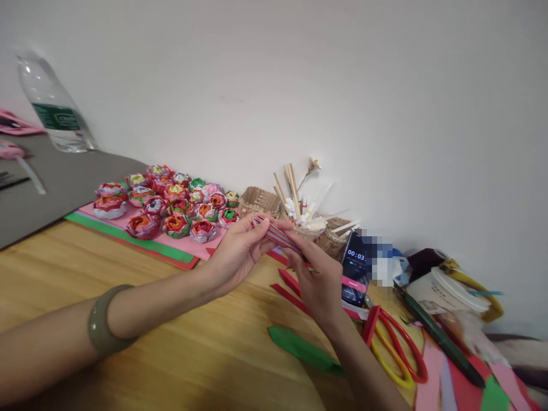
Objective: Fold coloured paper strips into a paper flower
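Observation:
Between both hands, raised over the table, is a thin stack of folded paper strips (280, 236), red and grey at its edges. My left hand (242, 251) pinches its left end between thumb and fingers; a green bangle circles that wrist. At the right end, my right hand (317, 274) grips the same stack. Red paper strips (293, 299) lie under and behind my right hand. A green folded paper piece (299, 347) rests on the table below it, partly hidden by my right forearm.
Several folded paper flowers (175, 225) stand on coloured sheets (171, 248) at left. A plastic bottle (60, 114) is farther left. Baskets (259, 200) with sticks stand by the wall. Rightward are a phone (355, 268), scissors (400, 348), a dark green pen-like tool (445, 337) and a white tub (445, 291).

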Tool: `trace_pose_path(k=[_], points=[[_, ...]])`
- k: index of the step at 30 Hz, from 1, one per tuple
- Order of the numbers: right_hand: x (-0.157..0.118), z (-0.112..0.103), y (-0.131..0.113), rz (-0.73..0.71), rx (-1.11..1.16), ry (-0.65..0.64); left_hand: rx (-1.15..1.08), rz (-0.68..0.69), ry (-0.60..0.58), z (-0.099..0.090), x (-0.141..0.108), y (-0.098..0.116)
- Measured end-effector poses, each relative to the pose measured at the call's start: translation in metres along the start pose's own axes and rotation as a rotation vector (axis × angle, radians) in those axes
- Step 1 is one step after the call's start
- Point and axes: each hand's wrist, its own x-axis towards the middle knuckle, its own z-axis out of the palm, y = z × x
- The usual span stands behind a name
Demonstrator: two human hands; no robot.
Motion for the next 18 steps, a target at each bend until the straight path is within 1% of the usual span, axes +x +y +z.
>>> trace_pose_path(k=[3,5,6,7,9,10,11,12,13,14,15,18], points=[[0.002,-0.006,0.001,-0.064,-0.028,-0.034,-0.011,-0.058,0.011,-0.002,0.001,-0.001],[0.003,-0.011,0.002,-0.087,-0.034,-0.062,0.074,-0.095,0.007,-0.005,0.001,-0.001],[0.004,-0.014,0.003,-0.087,-0.032,-0.075,0.165,-0.074,0.010,-0.006,0.001,0.000],[0.005,-0.015,0.004,-0.080,-0.028,-0.089,0.292,-0.008,0.014,-0.008,0.001,0.001],[0.006,-0.018,0.006,-0.061,-0.030,-0.120,0.637,0.224,-0.022,-0.010,0.001,0.003],[0.007,-0.019,0.007,-0.055,-0.036,-0.141,0.832,0.341,-0.079,-0.011,0.002,0.005],[0.007,-0.019,0.007,-0.050,-0.040,-0.162,1.027,0.419,-0.159,-0.012,0.002,0.006],[0.007,-0.019,0.008,-0.041,-0.039,-0.182,1.205,0.436,-0.251,-0.014,0.003,0.007],[0.007,-0.019,0.008,-0.022,-0.032,-0.203,1.355,0.401,-0.338,-0.015,0.004,0.008],[0.007,-0.019,0.008,0.012,-0.015,-0.233,1.464,0.343,-0.386,-0.017,0.004,0.008],[0.007,-0.019,0.008,0.060,0.011,-0.269,1.528,0.287,-0.400,-0.020,0.005,0.007],[0.005,-0.018,0.008,0.213,0.106,-0.388,1.567,0.212,-0.453,-0.031,0.005,0.001]])
